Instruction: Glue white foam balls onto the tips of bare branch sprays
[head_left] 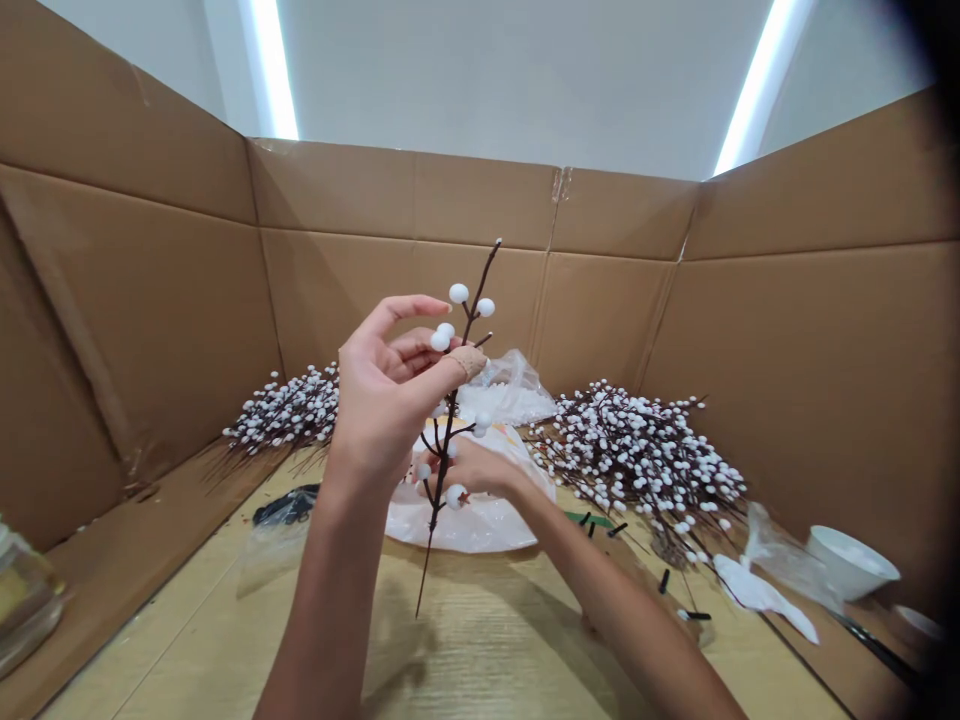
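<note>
My left hand [394,385] is raised at the centre, pinching an artificial berry stem [441,470] between thumb and fingers. The dark brown stem stands tilted, its thin wire end pointing down and its bare tip up. White round berries sit on several side twigs; one twig near the thumb has no full berry showing. A tan bandage [471,362] wraps my left thumb. Behind the stem, my right hand [480,468] reaches low over a white plastic bag [487,525]. Its fingertips are hidden by the stem and berries, so what they touch cannot be seen.
Piles of white-berried stems lie at the right [637,450] and left [289,410]. Clear plastic [514,385] lies behind the bag. A white bowl [851,562], small black pieces [664,580] and a glass jar [26,600] are around. Cardboard walls [420,200] enclose the table.
</note>
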